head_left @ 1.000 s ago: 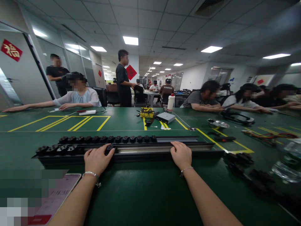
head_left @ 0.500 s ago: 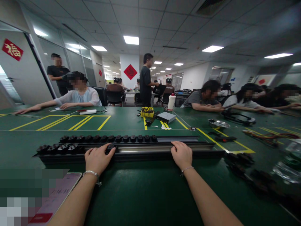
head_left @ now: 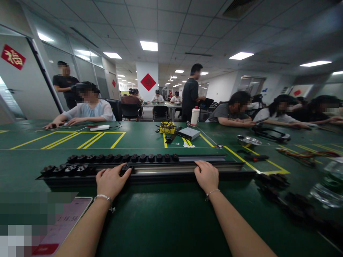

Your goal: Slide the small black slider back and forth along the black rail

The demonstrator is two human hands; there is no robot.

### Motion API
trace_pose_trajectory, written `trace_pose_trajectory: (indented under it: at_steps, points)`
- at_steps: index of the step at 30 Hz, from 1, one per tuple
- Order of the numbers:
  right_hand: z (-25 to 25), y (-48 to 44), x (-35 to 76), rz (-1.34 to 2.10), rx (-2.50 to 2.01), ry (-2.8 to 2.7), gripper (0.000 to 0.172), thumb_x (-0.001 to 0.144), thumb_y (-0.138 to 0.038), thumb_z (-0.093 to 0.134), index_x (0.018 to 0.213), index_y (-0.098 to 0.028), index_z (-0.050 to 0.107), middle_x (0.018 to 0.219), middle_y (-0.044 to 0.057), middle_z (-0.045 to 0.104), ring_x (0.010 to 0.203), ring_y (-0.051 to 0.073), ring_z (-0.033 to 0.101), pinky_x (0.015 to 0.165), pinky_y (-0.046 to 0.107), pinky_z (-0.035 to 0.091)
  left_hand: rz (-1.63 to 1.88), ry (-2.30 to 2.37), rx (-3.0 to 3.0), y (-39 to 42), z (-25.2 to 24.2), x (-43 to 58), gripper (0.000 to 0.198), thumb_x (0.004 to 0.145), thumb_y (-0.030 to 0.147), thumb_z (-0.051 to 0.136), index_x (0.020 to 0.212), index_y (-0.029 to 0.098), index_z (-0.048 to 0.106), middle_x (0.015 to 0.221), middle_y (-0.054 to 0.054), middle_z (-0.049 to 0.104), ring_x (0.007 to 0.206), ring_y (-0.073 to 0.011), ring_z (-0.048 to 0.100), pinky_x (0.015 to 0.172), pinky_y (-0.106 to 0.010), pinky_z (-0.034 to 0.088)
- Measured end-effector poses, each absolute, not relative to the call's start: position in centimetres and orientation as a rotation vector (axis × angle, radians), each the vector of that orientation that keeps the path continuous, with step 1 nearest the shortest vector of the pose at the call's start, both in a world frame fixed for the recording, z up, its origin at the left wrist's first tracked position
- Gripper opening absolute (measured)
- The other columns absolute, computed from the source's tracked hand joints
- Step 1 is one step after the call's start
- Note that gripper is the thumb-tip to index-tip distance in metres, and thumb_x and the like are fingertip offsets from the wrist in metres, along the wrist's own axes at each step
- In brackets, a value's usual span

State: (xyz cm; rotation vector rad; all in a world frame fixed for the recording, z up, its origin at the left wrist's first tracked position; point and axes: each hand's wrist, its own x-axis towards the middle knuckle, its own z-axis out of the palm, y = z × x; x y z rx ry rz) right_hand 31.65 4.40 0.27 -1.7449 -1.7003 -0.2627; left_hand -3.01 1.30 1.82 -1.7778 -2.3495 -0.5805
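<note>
Two long black track rails lie side by side across the green table in front of me. The near rail (head_left: 160,177) has a bright metallic channel and several black pronged pieces (head_left: 65,169) at its left end. My left hand (head_left: 111,181) is closed over this rail, with a small round black piece (head_left: 125,169) between thumb and fingers. Farther right, my right hand (head_left: 207,177) grips the same rail, fingers bent over its far side. The far rail (head_left: 202,157) carries a row of similar black pieces (head_left: 134,157); its right part shows a bare grey channel.
A phone (head_left: 66,223) lies at the lower left. Loose black pieces (head_left: 298,205) and a clear plastic container (head_left: 328,185) are on the right. Beyond the rails stand a grey box (head_left: 189,134), a yellow box with cables (head_left: 167,127), a white bottle (head_left: 195,117) and a metal bowl (head_left: 248,140). People sit around.
Both my hands and the rails stay in place. A standing person in the background has moved right. The seated person at the left has drawn an outstretched arm inward.
</note>
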Motion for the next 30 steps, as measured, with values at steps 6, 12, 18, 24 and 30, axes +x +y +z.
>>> trace_pose_trajectory:
  at_steps: [6,12,18,24,30]
  points:
    - [0.31,4.37,31.69,-0.255,-1.746,-1.707,0.035,0.078,-0.023,0.04,0.1,-0.023,0.067,0.108,0.002,0.065,0.105,0.019,0.053,0.088,0.034,0.034,-0.58,-2.349,-1.772,1.32,1.84,-2.95,0.051,0.077,0.061,0.035,0.111,0.033,0.061,0.098,-0.004,0.07,0.097,-0.0232,0.058,0.094,-0.038,0.028]
    - [0.27,4.42,31.71,-0.256,-1.761,-1.716,0.035,0.078,-0.023,0.04,0.101,-0.023,0.066,0.109,0.002,0.065,0.106,0.019,0.053,0.089,0.035,0.034,-0.572,-2.349,-1.777,1.14,2.05,-2.78,0.051,0.077,0.061,0.035,0.111,0.033,0.061,0.099,-0.003,0.07,0.099,-0.0235,0.058,0.094,-0.038,0.027]
    - [0.08,4.53,31.77,-0.286,-1.741,-1.706,0.034,0.077,-0.022,0.042,0.1,-0.024,0.067,0.108,0.002,0.065,0.105,0.019,0.053,0.088,0.034,0.035,-0.539,-2.319,-1.762,1.25,1.75,-2.88,0.05,0.077,0.061,0.036,0.11,0.034,0.062,0.099,-0.002,0.07,0.1,-0.023,0.057,0.092,-0.037,0.028]
    - [0.09,4.55,31.81,-0.284,-1.734,-1.716,0.034,0.078,-0.022,0.041,0.1,-0.023,0.067,0.107,0.002,0.066,0.104,0.019,0.053,0.088,0.034,0.035,-0.545,-2.316,-1.761,1.28,1.62,-2.94,0.052,0.076,0.062,0.036,0.11,0.033,0.062,0.101,-0.002,0.07,0.101,-0.0229,0.057,0.093,-0.037,0.028]
    - [0.1,4.58,31.77,-0.283,-1.74,-1.711,0.034,0.078,-0.022,0.041,0.1,-0.023,0.067,0.108,0.002,0.066,0.105,0.019,0.053,0.089,0.035,0.034,-0.659,-2.304,-1.786,1.04,1.82,-2.68,0.049,0.076,0.06,0.039,0.11,0.033,0.061,0.11,-0.002,0.066,0.106,-0.024,0.054,0.093,-0.04,0.027]
